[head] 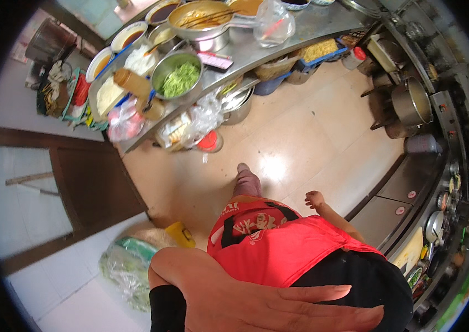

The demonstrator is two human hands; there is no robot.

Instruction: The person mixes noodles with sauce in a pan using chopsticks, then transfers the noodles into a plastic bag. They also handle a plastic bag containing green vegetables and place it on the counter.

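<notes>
My left hand is close to the camera at the bottom, back upward, fingers stretched to the right over my black top. It appears to hold nothing; its wrist has a black cuff. My right hand hangs low beside my red apron, fingers loosely bent and apart, with no object visible in it. Beyond my foot stands a steel counter. On it are a steel pot of shredded green vegetable, a pan of food with chopsticks, a squeeze bottle and bowls of sauce.
Bagged greens lie at the lower left, near a yellow object. Under the counter are a lidded steel pot and a red-lidded jar. A large pot and a cutting board are on the right side.
</notes>
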